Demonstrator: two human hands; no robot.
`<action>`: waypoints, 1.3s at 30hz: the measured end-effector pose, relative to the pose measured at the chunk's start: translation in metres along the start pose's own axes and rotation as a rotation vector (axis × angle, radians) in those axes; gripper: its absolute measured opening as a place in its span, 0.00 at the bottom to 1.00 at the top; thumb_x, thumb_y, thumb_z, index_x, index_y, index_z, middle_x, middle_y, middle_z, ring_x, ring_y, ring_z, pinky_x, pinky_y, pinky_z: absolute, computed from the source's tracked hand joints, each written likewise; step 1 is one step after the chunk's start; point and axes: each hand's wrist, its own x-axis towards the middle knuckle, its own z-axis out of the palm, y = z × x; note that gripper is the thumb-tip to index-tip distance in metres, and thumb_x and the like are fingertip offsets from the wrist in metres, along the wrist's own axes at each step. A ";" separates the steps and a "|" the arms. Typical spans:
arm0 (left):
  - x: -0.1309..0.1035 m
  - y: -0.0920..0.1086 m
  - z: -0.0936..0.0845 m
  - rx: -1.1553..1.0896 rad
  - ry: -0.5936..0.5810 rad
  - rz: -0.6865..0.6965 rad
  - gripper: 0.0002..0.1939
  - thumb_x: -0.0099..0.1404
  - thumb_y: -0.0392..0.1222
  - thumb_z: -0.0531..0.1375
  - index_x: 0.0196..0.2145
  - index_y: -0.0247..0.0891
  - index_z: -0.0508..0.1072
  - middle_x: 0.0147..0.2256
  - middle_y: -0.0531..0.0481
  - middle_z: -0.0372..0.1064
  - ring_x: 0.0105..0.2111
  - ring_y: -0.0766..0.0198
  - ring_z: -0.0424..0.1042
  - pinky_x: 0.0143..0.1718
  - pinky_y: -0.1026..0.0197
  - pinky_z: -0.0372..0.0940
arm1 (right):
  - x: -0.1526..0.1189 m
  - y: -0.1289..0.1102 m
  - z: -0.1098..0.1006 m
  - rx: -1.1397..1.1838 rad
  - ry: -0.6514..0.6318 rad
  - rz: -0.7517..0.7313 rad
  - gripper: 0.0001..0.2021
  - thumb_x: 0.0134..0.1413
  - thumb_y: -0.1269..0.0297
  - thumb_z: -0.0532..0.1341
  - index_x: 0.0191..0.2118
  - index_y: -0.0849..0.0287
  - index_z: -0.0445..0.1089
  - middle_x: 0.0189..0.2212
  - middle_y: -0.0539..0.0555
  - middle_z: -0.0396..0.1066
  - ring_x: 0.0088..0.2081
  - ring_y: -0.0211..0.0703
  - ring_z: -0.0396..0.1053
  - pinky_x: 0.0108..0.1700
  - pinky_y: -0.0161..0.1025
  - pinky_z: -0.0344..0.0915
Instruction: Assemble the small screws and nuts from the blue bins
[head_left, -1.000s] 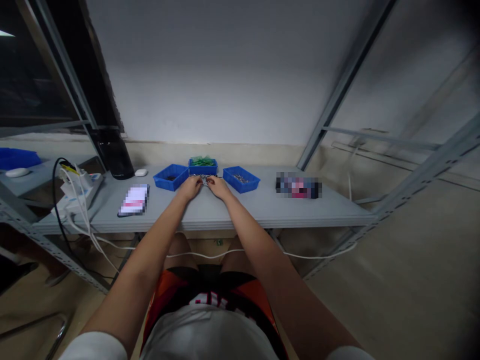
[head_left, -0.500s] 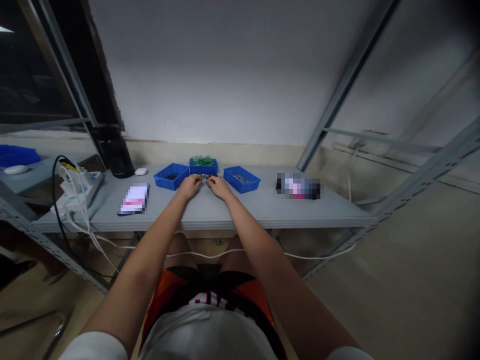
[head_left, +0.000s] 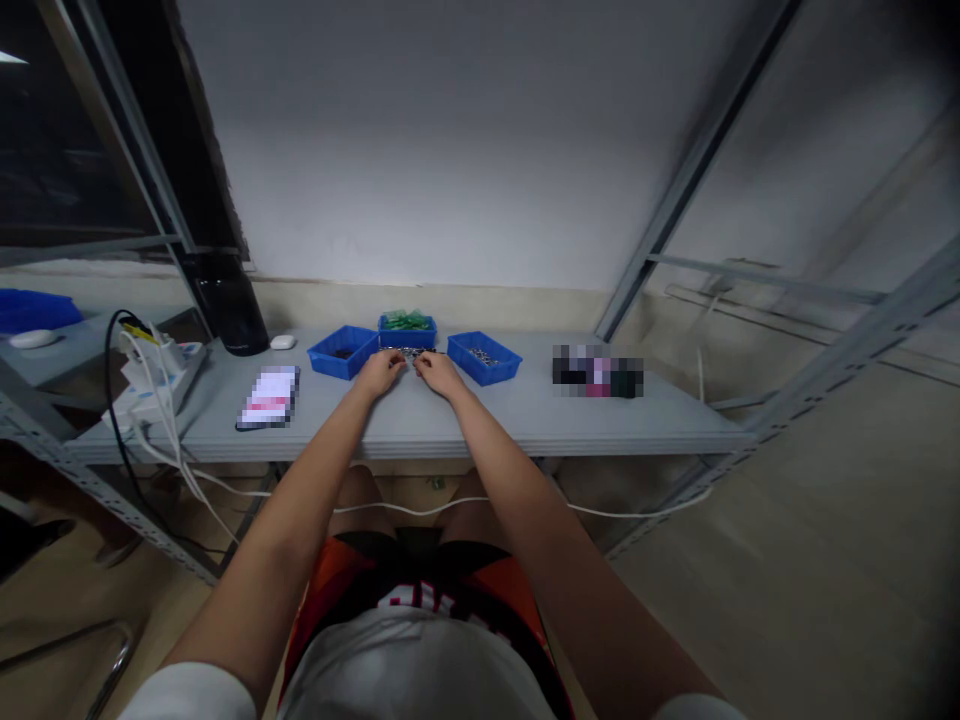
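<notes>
My left hand (head_left: 382,372) and my right hand (head_left: 437,373) rest close together on the grey table, fingertips pinched and facing each other across a small gap. Whatever they pinch is too small to make out. Just beyond the fingertips lies a spread of small shiny metal pieces (head_left: 411,352). Behind these stands a blue bin (head_left: 407,339) heaped with green pieces (head_left: 407,320). Left of my left hand is a blue bin (head_left: 330,365) with a few dark small parts (head_left: 343,353). To the right of my right hand sits another blue bin (head_left: 491,376) holding small silvery parts (head_left: 482,356).
A phone (head_left: 270,396) lies on the left of the grey table (head_left: 525,420), near a white case (head_left: 283,342) and a dark cylinder (head_left: 229,310). A power strip (head_left: 161,380) with cables is at the far left. A blurred-out object (head_left: 598,372) lies on the right.
Both hands stay at nearly the same spot, with only slight finger movement. The bins have not moved.
</notes>
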 end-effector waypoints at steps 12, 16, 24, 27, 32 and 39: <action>0.000 0.002 -0.001 -0.037 -0.006 -0.025 0.10 0.60 0.38 0.56 0.36 0.35 0.75 0.35 0.44 0.74 0.33 0.61 0.70 0.41 0.59 0.64 | 0.000 0.000 0.000 0.001 0.011 0.003 0.10 0.55 0.66 0.55 0.27 0.59 0.71 0.24 0.51 0.71 0.28 0.37 0.65 0.38 0.33 0.60; 0.000 0.000 0.000 -0.035 -0.003 -0.019 0.10 0.60 0.39 0.56 0.36 0.35 0.75 0.36 0.44 0.75 0.32 0.61 0.70 0.40 0.60 0.64 | 0.000 0.000 0.000 -0.005 0.009 0.001 0.10 0.55 0.66 0.55 0.27 0.59 0.71 0.24 0.51 0.71 0.28 0.38 0.66 0.38 0.34 0.60; 0.001 0.000 0.000 -0.040 0.035 -0.046 0.10 0.61 0.39 0.57 0.38 0.34 0.75 0.37 0.42 0.74 0.35 0.60 0.71 0.41 0.59 0.63 | 0.000 0.000 0.000 -0.013 0.036 -0.021 0.10 0.55 0.65 0.55 0.29 0.59 0.71 0.25 0.51 0.71 0.29 0.37 0.66 0.37 0.33 0.59; 0.001 0.000 0.000 -0.050 0.056 -0.079 0.11 0.61 0.40 0.57 0.39 0.34 0.74 0.37 0.42 0.74 0.35 0.59 0.71 0.41 0.59 0.64 | 0.002 0.000 0.000 0.010 0.090 0.002 0.10 0.56 0.65 0.54 0.31 0.59 0.72 0.26 0.51 0.72 0.30 0.38 0.66 0.36 0.33 0.59; 0.001 -0.002 -0.001 -0.043 0.060 -0.057 0.10 0.62 0.38 0.55 0.36 0.34 0.75 0.37 0.43 0.74 0.36 0.59 0.71 0.42 0.59 0.63 | 0.002 -0.001 -0.001 0.039 0.135 0.023 0.10 0.56 0.64 0.54 0.32 0.59 0.72 0.26 0.50 0.72 0.30 0.37 0.66 0.36 0.33 0.59; 0.004 -0.003 -0.001 -0.057 0.163 -0.053 0.09 0.62 0.37 0.54 0.35 0.34 0.74 0.37 0.42 0.73 0.37 0.59 0.70 0.42 0.59 0.63 | 0.000 0.003 0.002 -0.003 0.036 -0.040 0.09 0.54 0.64 0.56 0.29 0.59 0.72 0.24 0.50 0.70 0.28 0.36 0.63 0.35 0.33 0.58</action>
